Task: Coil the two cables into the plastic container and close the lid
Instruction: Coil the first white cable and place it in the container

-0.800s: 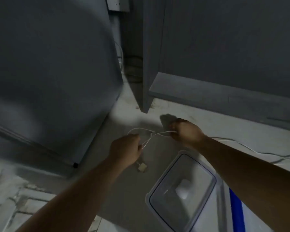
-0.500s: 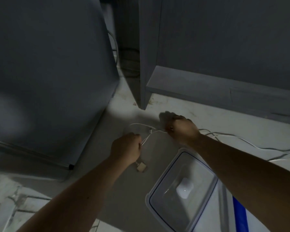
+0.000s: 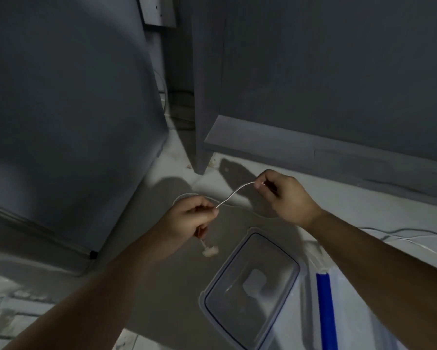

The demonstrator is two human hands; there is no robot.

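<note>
A thin white cable (image 3: 233, 195) stretches between my two hands above the floor. My left hand (image 3: 188, 219) pinches it near one end, and a white plug (image 3: 210, 251) dangles below that fist. My right hand (image 3: 284, 195) pinches the cable farther along, up and to the right. A loop of the cable lies on the floor behind my hands. The clear plastic container (image 3: 240, 269) sits open on the floor below my right forearm. Its lid with a blue strip (image 3: 326, 309) lies to its right. More white cable (image 3: 409, 239) trails on the floor at the far right.
A large grey appliance (image 3: 68, 117) fills the left side. A grey cabinet (image 3: 313, 84) with a low ledge stands behind my hands. The floor is pale tile.
My hands have drawn apart, the right one moving up and to the right, and the cable between them now runs as one taut strand. The plug still hangs under my left hand.
</note>
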